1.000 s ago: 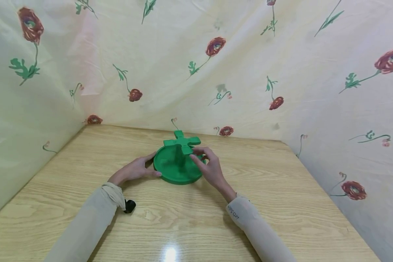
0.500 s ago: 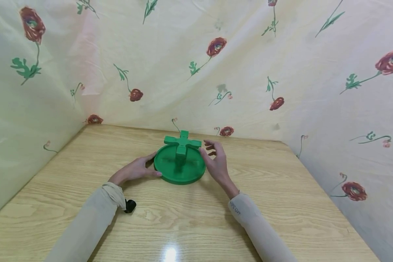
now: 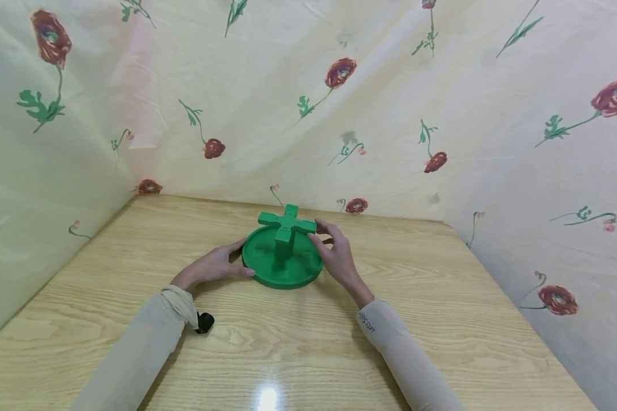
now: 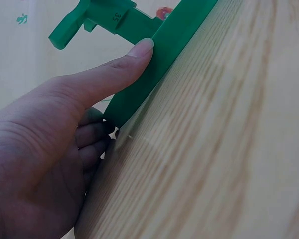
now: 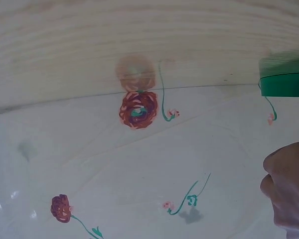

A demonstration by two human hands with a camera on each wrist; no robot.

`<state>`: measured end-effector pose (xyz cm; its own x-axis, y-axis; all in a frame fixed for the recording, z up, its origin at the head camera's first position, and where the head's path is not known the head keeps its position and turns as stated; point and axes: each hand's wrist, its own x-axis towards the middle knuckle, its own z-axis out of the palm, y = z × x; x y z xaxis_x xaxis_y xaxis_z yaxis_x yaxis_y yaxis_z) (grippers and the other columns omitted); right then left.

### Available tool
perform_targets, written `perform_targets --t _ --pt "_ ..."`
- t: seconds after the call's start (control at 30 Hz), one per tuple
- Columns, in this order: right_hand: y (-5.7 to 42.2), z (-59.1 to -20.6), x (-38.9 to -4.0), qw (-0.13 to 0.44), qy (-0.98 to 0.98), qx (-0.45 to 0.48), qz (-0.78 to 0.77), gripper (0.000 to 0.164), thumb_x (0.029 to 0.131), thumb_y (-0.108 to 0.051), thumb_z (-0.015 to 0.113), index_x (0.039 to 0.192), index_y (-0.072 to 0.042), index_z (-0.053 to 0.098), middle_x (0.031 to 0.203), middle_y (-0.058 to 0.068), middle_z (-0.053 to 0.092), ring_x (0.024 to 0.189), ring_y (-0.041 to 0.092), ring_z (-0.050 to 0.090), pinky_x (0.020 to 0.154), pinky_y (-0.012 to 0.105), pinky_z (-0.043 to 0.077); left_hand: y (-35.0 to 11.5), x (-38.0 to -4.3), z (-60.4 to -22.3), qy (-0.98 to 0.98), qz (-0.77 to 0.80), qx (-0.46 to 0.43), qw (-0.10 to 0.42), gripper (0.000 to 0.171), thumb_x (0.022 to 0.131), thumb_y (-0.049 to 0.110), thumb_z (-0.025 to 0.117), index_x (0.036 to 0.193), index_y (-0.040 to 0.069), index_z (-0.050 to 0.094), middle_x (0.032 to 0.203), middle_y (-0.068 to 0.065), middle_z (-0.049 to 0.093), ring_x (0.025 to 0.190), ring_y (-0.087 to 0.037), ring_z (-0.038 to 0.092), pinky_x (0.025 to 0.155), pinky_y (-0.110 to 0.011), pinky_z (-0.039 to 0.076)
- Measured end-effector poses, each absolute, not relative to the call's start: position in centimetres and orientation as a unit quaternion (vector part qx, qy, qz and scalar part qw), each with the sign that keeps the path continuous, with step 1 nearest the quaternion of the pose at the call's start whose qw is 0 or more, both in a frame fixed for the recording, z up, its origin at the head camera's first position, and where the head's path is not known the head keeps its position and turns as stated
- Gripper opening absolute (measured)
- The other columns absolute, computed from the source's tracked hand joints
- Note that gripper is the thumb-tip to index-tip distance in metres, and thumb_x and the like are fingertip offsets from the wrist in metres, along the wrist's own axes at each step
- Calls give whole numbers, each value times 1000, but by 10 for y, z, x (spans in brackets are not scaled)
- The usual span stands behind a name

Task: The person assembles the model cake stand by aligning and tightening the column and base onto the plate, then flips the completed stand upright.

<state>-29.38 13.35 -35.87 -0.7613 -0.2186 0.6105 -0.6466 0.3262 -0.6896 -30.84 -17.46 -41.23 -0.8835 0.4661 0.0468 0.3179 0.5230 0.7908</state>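
A green stand has a round, rimmed base (image 3: 283, 279) on the table, a central post (image 3: 283, 251) and a cross-shaped top (image 3: 288, 221) with flat arms. My left hand (image 3: 213, 266) holds the base's left edge; in the left wrist view the thumb (image 4: 124, 67) lies on the rim and the fingers curl behind it. At the right, my right hand (image 3: 336, 254) has thumb and fingertips at the end of one cross arm, pinching it. Only part of that hand (image 5: 294, 184) and the base's side (image 5: 284, 84) show in the right wrist view; its fingertips are hidden there.
The wood-grain table (image 3: 288, 348) ends at the back and sides against a flower-patterned sheet (image 3: 267, 114). A small black object (image 3: 204, 323) sits by the left sleeve cuff.
The cross top has turned on the stand. My right hand let go of an arm near the front, drew back to the right, then closed on the right-hand arm. The left hand stayed put.
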Motion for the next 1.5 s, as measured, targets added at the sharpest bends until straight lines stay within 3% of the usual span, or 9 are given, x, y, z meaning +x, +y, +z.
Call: perform_targets --t 0.37,0.5,0.73,1.0,1.27,1.5 --pt "138 -385 -317 229 -786 263 511 33 99 4 66 131 14 60 114 29 65 111 46 60 85 52 52 -174 -306 -410 869 433 222 88 106 91 44 81 165 2 18 167 -23 22 153 -41 19 119 -57 26" --pt "141 -390 -320 230 -781 265 517 33 98 -1 70 130 9 63 113 23 66 110 40 61 84 45 52 -174 -306 -410 870 432 222 88 105 91 44 80 165 2 18 167 -23 22 153 -41 19 119 -57 26" --pt "142 -392 -317 228 -779 275 516 34 99 -6 71 129 8 63 113 17 66 110 43 60 84 37 51 -175 -306 -411 869 431 229 85 104 92 43 80 165 3 18 167 -22 22 153 -40 19 119 -57 25" --pt "141 -392 -314 230 -778 271 518 33 97 -6 73 128 4 66 112 17 68 107 34 61 84 47 52 -175 -307 -413 869 431 228 85 105 91 45 80 165 3 17 167 -23 21 153 -40 19 119 -57 26" --pt "138 -392 -310 242 -780 275 507 33 96 4 71 127 13 63 110 27 66 104 43 60 82 48 51 -174 -307 -414 867 434 225 91 105 92 44 80 165 2 17 168 -23 21 154 -40 18 119 -57 25" --pt "131 -369 -287 251 -774 287 505 29 95 8 69 122 17 62 107 30 65 101 45 60 81 48 52 -174 -308 -414 870 432 222 89 105 92 45 79 165 2 17 168 -23 21 154 -41 18 120 -58 24"
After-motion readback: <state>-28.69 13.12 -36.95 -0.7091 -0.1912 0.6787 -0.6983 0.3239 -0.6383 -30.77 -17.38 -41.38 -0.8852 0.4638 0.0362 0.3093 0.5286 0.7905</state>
